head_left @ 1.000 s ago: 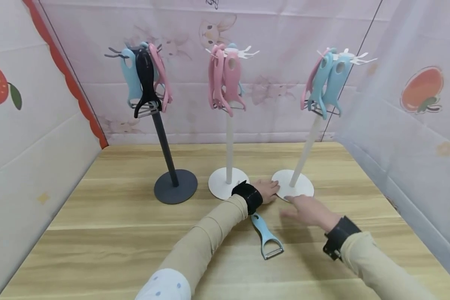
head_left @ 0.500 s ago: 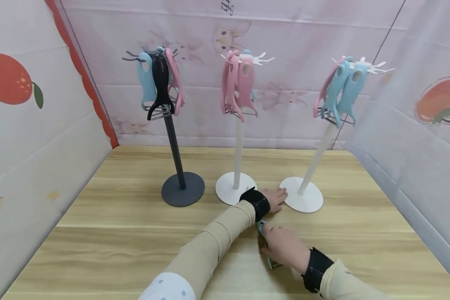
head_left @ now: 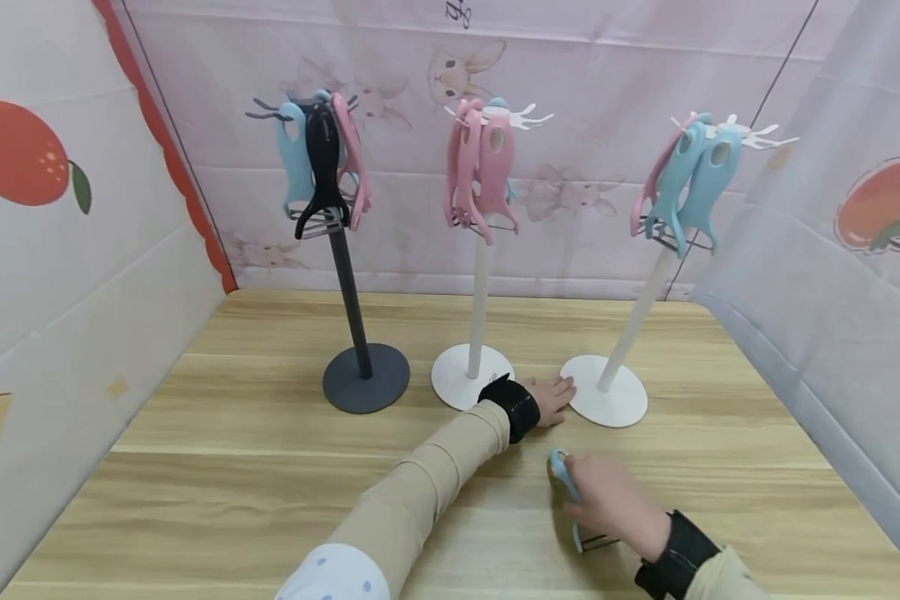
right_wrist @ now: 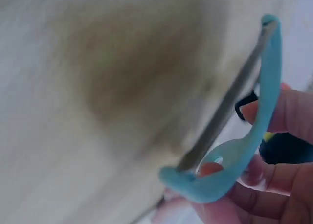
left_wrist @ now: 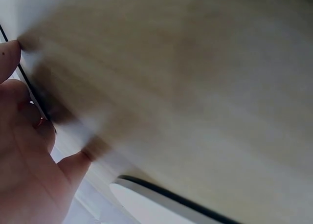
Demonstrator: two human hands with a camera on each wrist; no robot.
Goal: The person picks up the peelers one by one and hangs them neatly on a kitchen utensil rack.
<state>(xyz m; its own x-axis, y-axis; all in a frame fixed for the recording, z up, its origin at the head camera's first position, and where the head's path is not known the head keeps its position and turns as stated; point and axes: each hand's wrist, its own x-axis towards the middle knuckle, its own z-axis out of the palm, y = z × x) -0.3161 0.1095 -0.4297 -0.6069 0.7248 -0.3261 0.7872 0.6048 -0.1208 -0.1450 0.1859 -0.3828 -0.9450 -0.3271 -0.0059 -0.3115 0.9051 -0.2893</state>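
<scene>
My right hand (head_left: 611,500) grips a light blue Y-shaped vegetable peeler (head_left: 562,471) over the table's near right part. In the right wrist view the peeler (right_wrist: 269,77) shows its metal blade (right_wrist: 227,101), with the fingers (right_wrist: 288,114) and thumb around its plastic frame. My left hand (head_left: 549,402) lies with its fingers against the left edge of the right white stand's base (head_left: 618,408). Seen from the left wrist, the hand (left_wrist: 29,160) has its fingertips at that base's rim, and a second white base (left_wrist: 142,202) shows at the bottom.
A dark grey stand (head_left: 367,392) on the left holds blue, black and pink peelers (head_left: 321,158). The middle white stand (head_left: 457,387) carries mostly pink peelers (head_left: 495,158). Blue and pink peelers (head_left: 708,179) hang from the right stand. Printed cloth walls (head_left: 795,275) enclose the table (head_left: 217,467).
My right hand came from beside the right stand's base to the peeler lying on the table, took hold of it and drew it to the right. The left hand stays at the base.
</scene>
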